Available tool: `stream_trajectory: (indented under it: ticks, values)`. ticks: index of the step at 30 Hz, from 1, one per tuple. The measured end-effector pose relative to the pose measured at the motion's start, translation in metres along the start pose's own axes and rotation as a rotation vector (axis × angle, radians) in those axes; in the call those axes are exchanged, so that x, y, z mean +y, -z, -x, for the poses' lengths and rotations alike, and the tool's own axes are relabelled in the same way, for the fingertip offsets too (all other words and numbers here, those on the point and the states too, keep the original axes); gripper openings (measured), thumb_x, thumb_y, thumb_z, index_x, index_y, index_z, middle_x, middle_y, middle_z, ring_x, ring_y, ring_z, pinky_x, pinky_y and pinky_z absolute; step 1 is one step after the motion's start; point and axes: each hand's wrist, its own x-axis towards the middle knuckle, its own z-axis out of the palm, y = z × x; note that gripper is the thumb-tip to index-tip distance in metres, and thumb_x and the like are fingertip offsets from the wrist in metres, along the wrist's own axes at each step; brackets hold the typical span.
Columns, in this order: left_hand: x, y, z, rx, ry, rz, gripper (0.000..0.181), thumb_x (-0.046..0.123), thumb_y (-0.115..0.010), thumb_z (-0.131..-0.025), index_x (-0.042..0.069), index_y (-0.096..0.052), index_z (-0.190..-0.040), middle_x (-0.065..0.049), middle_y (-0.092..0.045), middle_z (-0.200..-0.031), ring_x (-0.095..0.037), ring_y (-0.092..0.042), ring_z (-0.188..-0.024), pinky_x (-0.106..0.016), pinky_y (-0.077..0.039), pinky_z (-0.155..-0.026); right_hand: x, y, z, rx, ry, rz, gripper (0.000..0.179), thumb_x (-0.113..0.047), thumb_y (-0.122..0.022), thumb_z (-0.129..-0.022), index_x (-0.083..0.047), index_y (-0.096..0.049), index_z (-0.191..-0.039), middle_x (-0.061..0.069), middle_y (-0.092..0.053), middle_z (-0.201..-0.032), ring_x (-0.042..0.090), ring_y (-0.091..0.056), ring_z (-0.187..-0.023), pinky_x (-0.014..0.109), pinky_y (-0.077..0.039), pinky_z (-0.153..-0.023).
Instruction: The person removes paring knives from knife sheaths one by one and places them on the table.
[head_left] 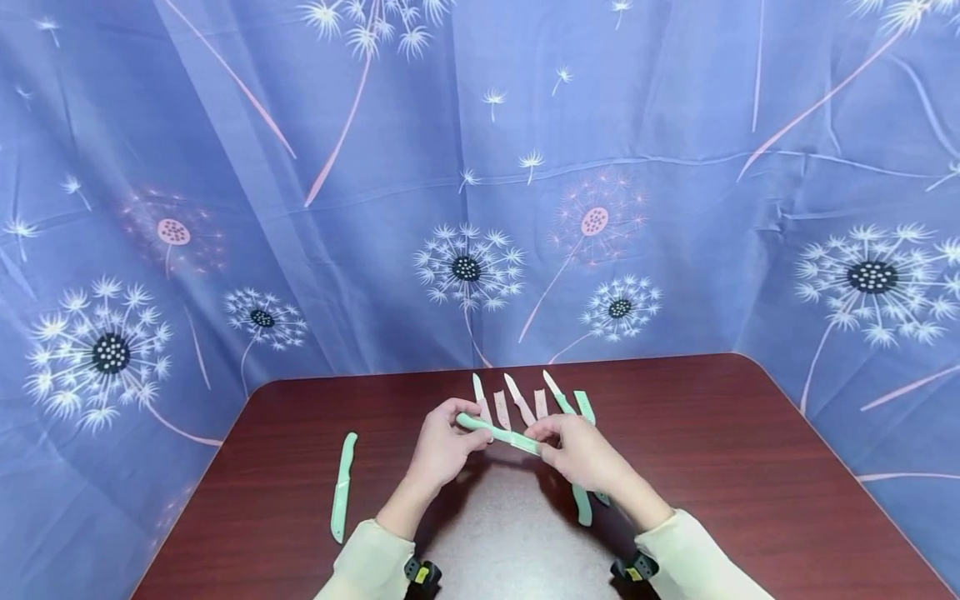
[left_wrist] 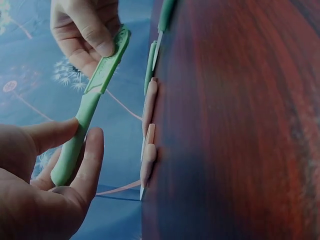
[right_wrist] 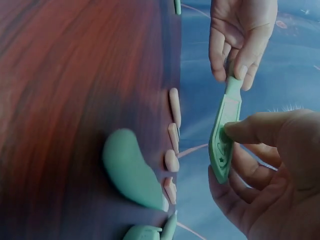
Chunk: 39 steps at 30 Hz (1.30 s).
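Both hands hold a green paring knife (head_left: 474, 423) above the middle of the table. My left hand (head_left: 438, 448) grips its handle (left_wrist: 75, 145) between thumb and fingers. On the other end, my right hand (head_left: 588, 457) pinches the green sheath (right_wrist: 220, 150), thumb on its flat face. The sheath covers the blade, with its open end right at the handle in the left wrist view. Partly hidden under the right forearm, another green handle (head_left: 582, 505) lies on the table.
A sheathed green knife (head_left: 342, 490) lies at left. Along the back edge are two pink-handled knives (head_left: 482, 398), two pink sheaths (head_left: 502, 410), a bare green knife (head_left: 558, 393) and a green sheath (head_left: 585, 407). A blue dandelion-print curtain (head_left: 390, 250) hangs behind the dark wooden table (head_left: 712, 467).
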Motion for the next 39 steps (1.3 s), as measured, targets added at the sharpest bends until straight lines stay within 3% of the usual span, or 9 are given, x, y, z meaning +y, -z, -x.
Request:
stream_trajectory:
  ticks: [4, 8, 11, 18, 22, 30, 39]
  values:
    - [0.001, -0.001, 0.000, 0.011, -0.095, -0.202, 0.029, -0.003, -0.085, -0.086, -0.002, -0.071, -0.112, -0.015, -0.076, -0.112, -0.017, -0.072, -0.082, -0.026, -0.059, -0.071, 0.002, 0.001, 0.001, 0.045, 0.019, 0.084, 0.022, 0.002, -0.074, -0.094, -0.016, -0.079, -0.105, -0.012, -0.070, -0.091, 0.006, -0.059, -0.081, 0.029, -0.052, -0.075]
    - [0.002, -0.004, -0.001, 0.039, -0.155, -0.370, 0.027, 0.003, -0.087, -0.086, 0.008, -0.076, -0.110, 0.000, -0.076, -0.100, -0.010, -0.069, -0.086, -0.028, -0.056, -0.078, 0.004, 0.002, 0.000, 0.087, 0.070, 0.171, 0.022, 0.002, -0.076, -0.092, -0.014, -0.080, -0.107, -0.009, -0.071, -0.095, 0.007, -0.059, -0.082, 0.030, -0.053, -0.075]
    - [0.001, -0.007, -0.001, 0.047, -0.184, -0.422, 0.026, 0.003, -0.087, -0.086, 0.010, -0.077, -0.109, 0.005, -0.074, -0.096, -0.007, -0.068, -0.084, -0.028, -0.057, -0.078, 0.004, 0.002, 0.000, 0.114, 0.121, 0.233, 0.022, 0.002, -0.076, -0.092, -0.012, -0.081, -0.107, -0.006, -0.072, -0.098, 0.009, -0.060, -0.085, 0.032, -0.054, -0.076]
    - [0.003, -0.012, 0.000, 0.053, -0.298, -0.532, 0.023, 0.002, -0.087, -0.086, 0.010, -0.079, -0.107, 0.005, -0.068, -0.093, -0.012, -0.066, -0.077, -0.024, -0.055, -0.069, 0.005, 0.003, -0.001, 0.183, 0.243, 0.333, 0.024, 0.005, -0.074, -0.090, -0.011, -0.081, -0.106, -0.004, -0.073, -0.098, 0.016, -0.065, -0.092, 0.036, -0.057, -0.080]
    - [0.005, -0.015, 0.003, 0.077, -0.390, -0.665, 0.025, 0.005, -0.088, -0.086, 0.012, -0.081, -0.109, 0.004, -0.070, -0.096, -0.016, -0.067, -0.081, -0.028, -0.054, -0.071, 0.006, 0.002, -0.002, 0.231, 0.301, 0.396, 0.025, 0.006, -0.077, -0.087, -0.012, -0.080, -0.105, -0.004, -0.071, -0.096, 0.017, -0.064, -0.092, 0.038, -0.057, -0.084]
    - [0.005, -0.019, 0.003, 0.146, -0.558, -0.935, 0.025, 0.013, -0.090, -0.085, 0.018, -0.083, -0.109, 0.003, -0.069, -0.099, -0.017, -0.063, -0.088, -0.035, -0.052, -0.075, 0.007, 0.000, -0.002, 0.338, 0.388, 0.525, 0.026, 0.003, -0.081, -0.084, -0.012, -0.079, -0.105, -0.003, -0.069, -0.096, 0.017, -0.061, -0.089, 0.035, -0.057, -0.072]
    - [0.002, -0.021, 0.003, 0.224, -0.782, -1.033, 0.024, 0.008, -0.091, -0.080, 0.019, -0.083, -0.099, 0.002, -0.063, -0.092, -0.022, -0.059, -0.083, -0.036, -0.051, -0.070, 0.006, -0.002, -0.003, 0.408, 0.498, 0.581, 0.025, 0.004, -0.079, -0.082, -0.008, -0.077, -0.104, 0.001, -0.068, -0.096, 0.020, -0.061, -0.086, 0.035, -0.055, -0.073]
